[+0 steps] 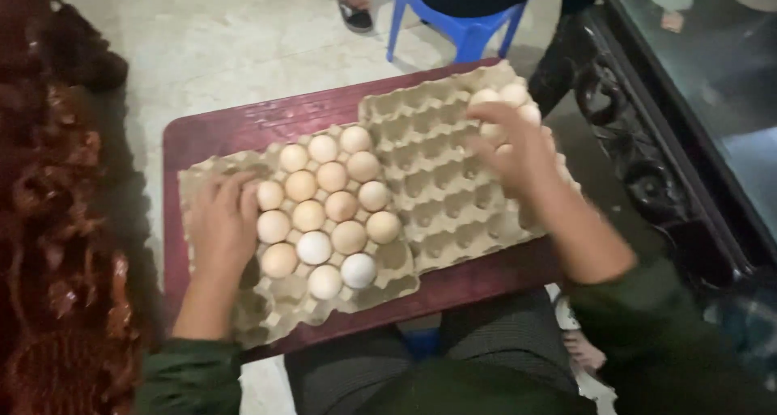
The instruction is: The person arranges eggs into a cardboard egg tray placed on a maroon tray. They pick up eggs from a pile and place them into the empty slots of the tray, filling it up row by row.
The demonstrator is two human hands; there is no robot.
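Cardboard egg trays [437, 172] under both hands, right hand [518, 152] touching eggs [506, 99]

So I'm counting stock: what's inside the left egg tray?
The left tray holds fifteen visible eggs. The left hand covers several cups, so those can't be checked.

This looks like a room in a home; the floor [243, 34] is pale stone tile, and a small dark red table [235, 127] stands low on it. A blue plastic chair [457, 26] is close by; a dark carved wooden table [647, 140] stands at the side.
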